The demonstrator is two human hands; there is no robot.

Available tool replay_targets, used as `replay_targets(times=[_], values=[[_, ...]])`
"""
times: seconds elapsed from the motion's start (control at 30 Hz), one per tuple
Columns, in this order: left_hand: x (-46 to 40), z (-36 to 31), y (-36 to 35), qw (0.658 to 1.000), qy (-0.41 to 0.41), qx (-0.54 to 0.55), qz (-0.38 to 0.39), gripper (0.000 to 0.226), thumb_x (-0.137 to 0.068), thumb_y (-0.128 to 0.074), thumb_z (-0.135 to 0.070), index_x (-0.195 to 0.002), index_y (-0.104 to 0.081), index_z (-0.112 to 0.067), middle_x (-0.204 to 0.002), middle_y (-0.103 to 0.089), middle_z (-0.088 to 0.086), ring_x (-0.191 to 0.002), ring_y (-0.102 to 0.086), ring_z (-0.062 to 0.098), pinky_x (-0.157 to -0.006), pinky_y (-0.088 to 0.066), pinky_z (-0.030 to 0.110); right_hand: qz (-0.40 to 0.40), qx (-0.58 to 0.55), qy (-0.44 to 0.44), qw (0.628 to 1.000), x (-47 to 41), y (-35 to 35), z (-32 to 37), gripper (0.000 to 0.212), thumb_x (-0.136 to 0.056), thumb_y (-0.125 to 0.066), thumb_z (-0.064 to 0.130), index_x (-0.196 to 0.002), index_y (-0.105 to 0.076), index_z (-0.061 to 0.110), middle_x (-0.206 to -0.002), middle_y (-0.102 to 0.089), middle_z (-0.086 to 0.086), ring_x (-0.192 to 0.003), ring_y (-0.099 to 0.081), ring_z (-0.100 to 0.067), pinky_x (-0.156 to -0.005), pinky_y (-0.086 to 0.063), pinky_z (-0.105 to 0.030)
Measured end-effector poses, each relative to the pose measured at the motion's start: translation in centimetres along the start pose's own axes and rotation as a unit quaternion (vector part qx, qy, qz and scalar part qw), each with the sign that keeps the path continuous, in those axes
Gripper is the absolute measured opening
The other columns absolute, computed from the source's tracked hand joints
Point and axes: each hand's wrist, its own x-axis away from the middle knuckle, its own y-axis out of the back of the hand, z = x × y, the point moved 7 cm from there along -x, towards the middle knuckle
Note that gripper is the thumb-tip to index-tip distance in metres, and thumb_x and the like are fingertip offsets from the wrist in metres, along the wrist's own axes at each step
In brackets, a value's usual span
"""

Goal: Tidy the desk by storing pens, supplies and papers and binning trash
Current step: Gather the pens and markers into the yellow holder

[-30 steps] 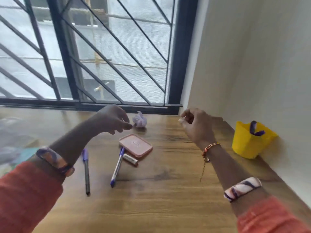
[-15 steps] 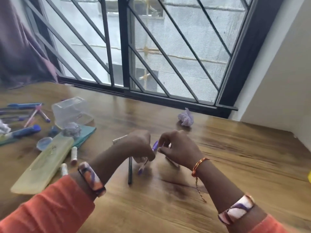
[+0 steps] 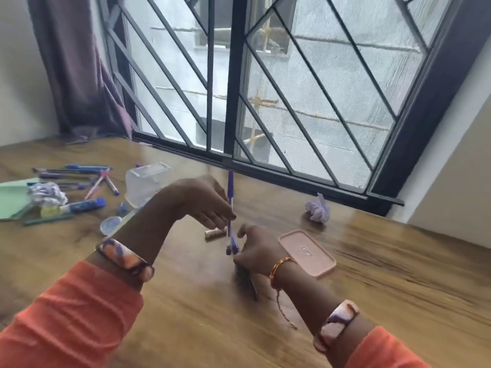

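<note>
The slim purple-and-white plastic pen (image 3: 230, 205) stands nearly upright at the centre of the wooden worktop (image 3: 398, 288), its cap end at twelve o'clock and its tip low between both hands. The left hand (image 3: 204, 201) pinches its shaft from nine o'clock, fingers curled onto it. The right hand (image 3: 256, 252) has its grip curled around something at the pen's lower end; whether it holds the pen or the dark second pen (image 3: 248, 282) beneath it, I cannot tell. A light pinch so high on the shaft could let the pen tip over and roll. The short beige cylinder (image 3: 215, 232) just behind the hands may get knocked. At three o'clock the flat pink plastic lid (image 3: 308, 252) lies close enough for the right wrist to nudge it. The crumpled lilac paper ball (image 3: 317, 208) at two o'clock and the loose blue pens (image 3: 79, 171) at ten o'clock sit well apart.
</note>
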Motion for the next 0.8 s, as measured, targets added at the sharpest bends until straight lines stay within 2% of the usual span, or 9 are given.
replay_targets(times=[0.1,0.17,0.27,0.37,0.43,0.53,0.6,0.7,0.8], values=[[0.6,-2.3,0.1,0.999,-0.047,-0.001,-0.019,0.011,-0.077,-0.070,-0.002,-0.072,-0.061,-0.005,-0.065,-0.067,0.012,-0.054,-0.064,0.015,-0.049,-0.055,0.020,0.026,-0.129,-0.066,0.989,1.2,1.6,-2.3,0.048,-0.071,-0.064,0.007,-0.116,-0.049,0.009,-0.089,-0.057,-0.011,-0.073,-0.057,-0.023,-0.066,-0.052,-0.032],[0.7,-4.4,-0.5,0.996,-0.084,0.009,-0.017,0.010,-0.076,-0.071,-0.001,-0.072,-0.062,-0.004,-0.068,-0.066,0.014,-0.058,-0.064,0.018,-0.052,-0.055,0.022,-0.002,-0.186,-0.091,0.978,2.7,4.3,-4.0,0.048,-0.071,-0.063,0.002,-0.116,-0.046,0.009,-0.083,-0.056,-0.010,-0.064,-0.057,-0.019,-0.060,-0.057,-0.034],[0.3,-8.5,-2.8,0.991,-0.133,0.005,0.002,0.010,-0.076,-0.070,0.001,-0.072,-0.062,-0.002,-0.069,-0.065,0.015,-0.056,-0.063,0.016,-0.052,-0.055,0.020,-0.087,-0.248,-0.111,0.958,5.4,9.2,-6.7,0.054,-0.070,-0.064,-0.004,-0.119,-0.045,0.008,-0.076,-0.052,-0.007,-0.069,-0.060,-0.021,-0.067,-0.059,-0.046],[-0.9,-13.5,-6.1,0.982,-0.187,-0.011,0.023,0.011,-0.075,-0.070,0.004,-0.069,-0.061,0.000,-0.068,-0.064,0.018,-0.056,-0.061,0.019,-0.056,-0.055,0.023,-0.182,-0.286,-0.127,0.932,8.9,13.9,-9.5,0.059,-0.073,-0.066,-0.003,-0.125,-0.041,0.010,-0.078,-0.053,-0.009,-0.073,-0.059,-0.022,-0.068,-0.059,-0.045],[-1.3,-17.2,-8.7,0.972,-0.232,-0.018,0.030,0.006,-0.072,-0.069,0.005,-0.070,-0.063,0.004,-0.066,-0.064,0.019,-0.055,-0.059,0.021,-0.055,-0.052,0.025,-0.267,-0.260,-0.139,0.918,11.7,17.2,-11.6,0.066,-0.073,-0.066,-0.003,-0.131,-0.038,0.012,-0.080,-0.052,-0.004,-0.076,-0.058,-0.021,-0.066,-0.059,-0.042],[-1.2,-22.6,-13.8,0.960,-0.274,-0.017,0.051,0.016,-0.074,-0.069,0.002,-0.064,-0.059,-0.005,-0.040,-0.058,0.000,-0.035,-0.055,0.008,-0.048,-0.055,0.024,-0.409,-0.162,-0.155,0.885,16.8,21.9,-14.7,0.076,-0.071,-0.068,0.002,-0.136,-0.033,0.019,-0.074,-0.050,0.007,-0.082,-0.060,-0.023,-0.075,-0.056,-0.042],[-0.8,-25.6,-17.7,0.956,-0.284,-0.005,0.079,0.025,-0.076,-0.070,-0.001,-0.063,-0.052,-0.011,-0.032,-0.054,-0.006,-0.032,-0.054,0.004,-0.051,-0.054,0.022,-0.488,-0.100,-0.166,0.851,20.6,24.5,-16.4,0.081,-0.070,-0.070,0.000,-0.138,-0.031,0.018,-0.072,-0.053,0.005,-0.075,-0.059,-0.023,-0.072,-0.049,-0.028],[0.0,-29.2,-22.7,0.942,-0.316,0.029,0.110,0.024,-0.072,-0.074,0.001,-0.064,-0.054,-0.010,-0.048,-0.059,0.001,-0.036,-0.057,0.008,-0.054,-0.056,0.024,-0.564,-0.057,-0.171,0.806,25.7,27.1,-18.1,0.083,-0.072,-0.069,-0.005,-0.141,-0.029,0.017,-0.081,-0.055,-0.003,-0.071,-0.058,-0.023,-0.068,-0.046,-0.027],[0.9,-32.2,-27.4,0.929,-0.350,0.044,0.117,0.024,-0.071,-0.073,0.003,-0.065,-0.055,-0.012,-0.068,-0.063,0.010,-0.057,-0.065,0.023,-0.067,-0.060,0.040,-0.618,-0.008,-0.189,0.764,29.5,28.6,-19.9,0.076,-0.074,-0.066,-0.008,-0.139,-0.033,0.015,-0.091,-0.054,-0.003,-0.077,-0.057,-0.020,-0.073,-0.044,-0.024]])
